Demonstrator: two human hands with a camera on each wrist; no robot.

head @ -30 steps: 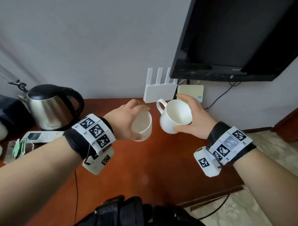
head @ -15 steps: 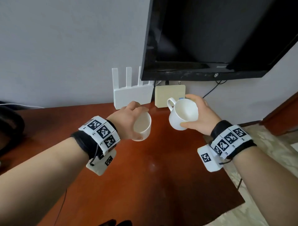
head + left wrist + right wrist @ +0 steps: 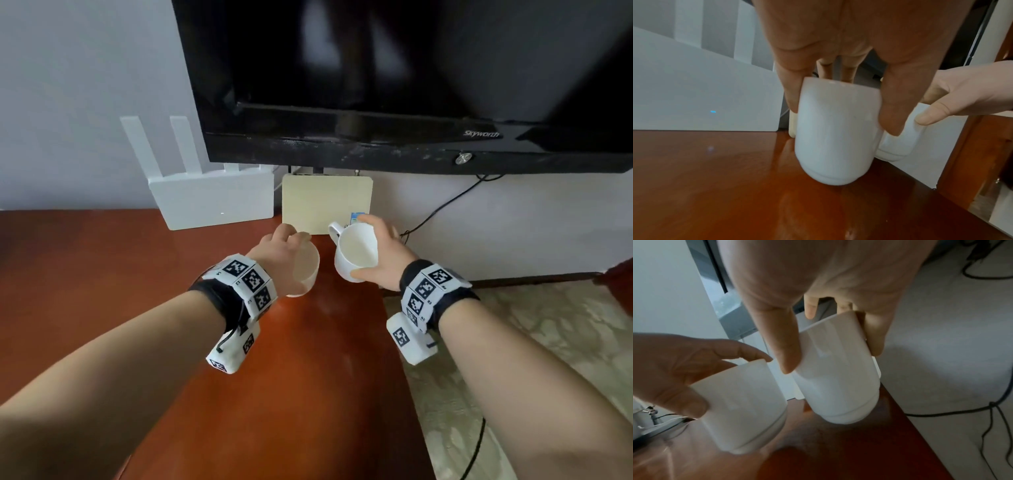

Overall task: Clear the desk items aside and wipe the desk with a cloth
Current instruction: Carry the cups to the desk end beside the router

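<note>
My left hand (image 3: pixel 279 255) grips a white cup (image 3: pixel 305 270) by its rim from above, just over the red-brown desk (image 3: pixel 137 291). In the left wrist view that left cup (image 3: pixel 836 129) hangs tilted, its base close to the wood. My right hand (image 3: pixel 382 260) holds a second white mug (image 3: pixel 356 253) with a handle, near the desk's far right corner. In the right wrist view the thumb and fingers clasp this mug (image 3: pixel 836 369) on both sides, and the left cup (image 3: pixel 744 405) is beside it. No cloth is in view.
A white router (image 3: pixel 209 202) with upright antennas and a cream box (image 3: pixel 325 202) stand against the wall at the back. A black television (image 3: pixel 411 85) hangs above them. Black cables (image 3: pixel 442 209) trail down the wall. Patterned floor (image 3: pixel 548 342) lies right of the desk edge.
Both hands have carried the cups forward and to the right, toward the far right corner near the router and box. The kettle and items on the left have left the view.
</note>
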